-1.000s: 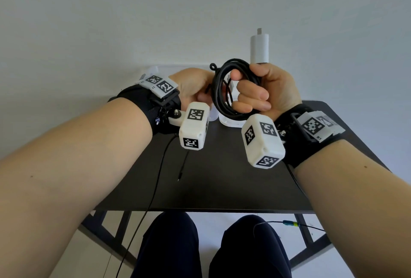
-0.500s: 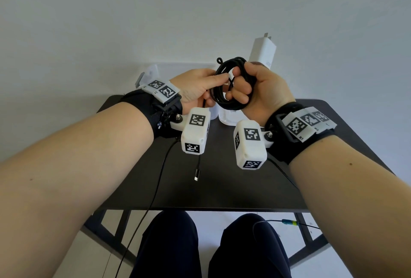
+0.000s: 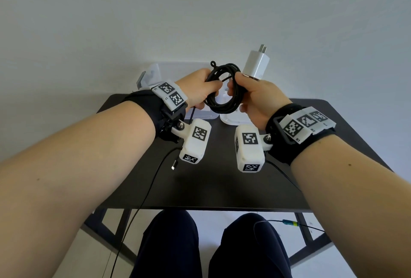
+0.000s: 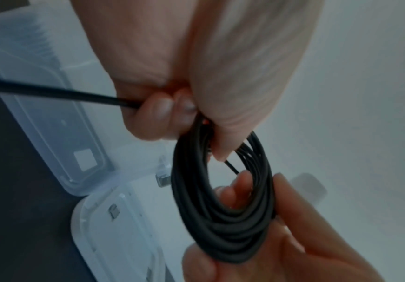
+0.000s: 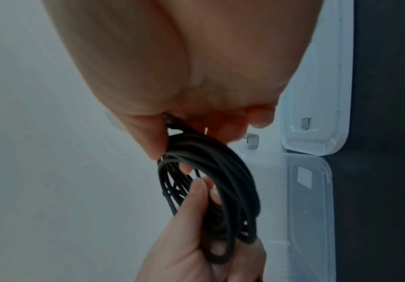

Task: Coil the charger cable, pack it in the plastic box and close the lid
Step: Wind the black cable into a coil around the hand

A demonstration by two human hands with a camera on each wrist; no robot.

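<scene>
1. Both hands grip the black coiled cable (image 3: 223,91) above the table (image 3: 218,188): left hand (image 3: 196,87) on one side, right hand (image 3: 253,97) on the other.
2. The white charger plug (image 3: 255,64) juts up beyond the right hand.
3. The open plastic box (image 4: 51,122) behind the coil is partly hidden; its lid (image 5: 317,95) is blurred.

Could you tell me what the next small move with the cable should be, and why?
Probably wind the last loose stretch onto the coil. Both the left hand and the right hand grip the coil above the open plastic box, but a tail runs out of the left fingers and its connector dangles over the table.
</scene>
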